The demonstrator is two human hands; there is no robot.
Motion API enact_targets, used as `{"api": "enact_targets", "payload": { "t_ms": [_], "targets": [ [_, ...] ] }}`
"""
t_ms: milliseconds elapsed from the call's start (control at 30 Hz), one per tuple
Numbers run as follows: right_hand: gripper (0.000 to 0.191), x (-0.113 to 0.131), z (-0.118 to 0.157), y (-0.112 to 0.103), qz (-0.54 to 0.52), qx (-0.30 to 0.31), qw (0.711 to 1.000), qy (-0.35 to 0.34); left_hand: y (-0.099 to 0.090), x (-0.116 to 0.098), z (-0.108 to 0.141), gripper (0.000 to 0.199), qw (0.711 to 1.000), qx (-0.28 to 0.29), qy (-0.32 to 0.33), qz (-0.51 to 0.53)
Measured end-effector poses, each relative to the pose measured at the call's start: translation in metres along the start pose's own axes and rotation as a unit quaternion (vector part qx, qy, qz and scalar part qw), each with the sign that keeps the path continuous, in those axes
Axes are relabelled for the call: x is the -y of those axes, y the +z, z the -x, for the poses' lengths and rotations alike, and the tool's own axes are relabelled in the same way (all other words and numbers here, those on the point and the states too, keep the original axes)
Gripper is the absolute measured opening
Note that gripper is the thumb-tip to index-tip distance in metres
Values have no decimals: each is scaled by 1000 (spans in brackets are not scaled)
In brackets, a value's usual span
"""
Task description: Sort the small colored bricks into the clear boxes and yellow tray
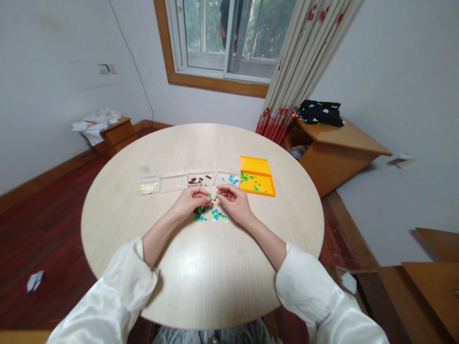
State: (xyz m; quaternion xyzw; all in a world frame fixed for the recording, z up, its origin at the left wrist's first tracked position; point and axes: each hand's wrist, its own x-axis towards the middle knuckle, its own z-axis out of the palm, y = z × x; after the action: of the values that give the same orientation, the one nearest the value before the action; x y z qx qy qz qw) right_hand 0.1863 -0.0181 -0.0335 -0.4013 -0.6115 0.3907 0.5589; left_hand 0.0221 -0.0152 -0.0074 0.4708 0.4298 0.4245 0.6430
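Note:
My left hand (pixel 192 201) is pinched on a small green piece (pixel 210 195) above the tabletop. Close by on the right, my right hand (pixel 233 201) has its fingertips pressed together, with a tiny bit of green at them, too small to name. Below both hands lies a loose pile of small flat green, blue, brown and yellow pieces (pixel 216 214), partly covered by my left hand. Beyond stand a yellow box (pixel 275 187) with green pieces, a clear box with blue pieces (pixel 231 178), one with brown pieces (pixel 198 180) and one with pale yellow pieces (pixel 147 187).
Another clear box (pixel 174 182) stands between the pale yellow and brown ones, nearly bare inside. All the boxes have their lids folded back on the round wooden table (pixel 201 277). A wooden cabinet (pixel 344 138) with dark cloth on it is at the right.

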Motion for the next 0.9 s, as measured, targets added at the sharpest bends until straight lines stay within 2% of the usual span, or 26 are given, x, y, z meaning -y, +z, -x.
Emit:
{"api": "enact_targets", "payload": {
  "t_ms": [233,900],
  "targets": [
    [19,2,0,-1,27,6,1000,-15,0,2,-1,34,1000,5,5,-8],
    [15,5,-2,-4,21,-12,1000,10,0,1,0,37,1000,4,-7,-17]
  ]
}}
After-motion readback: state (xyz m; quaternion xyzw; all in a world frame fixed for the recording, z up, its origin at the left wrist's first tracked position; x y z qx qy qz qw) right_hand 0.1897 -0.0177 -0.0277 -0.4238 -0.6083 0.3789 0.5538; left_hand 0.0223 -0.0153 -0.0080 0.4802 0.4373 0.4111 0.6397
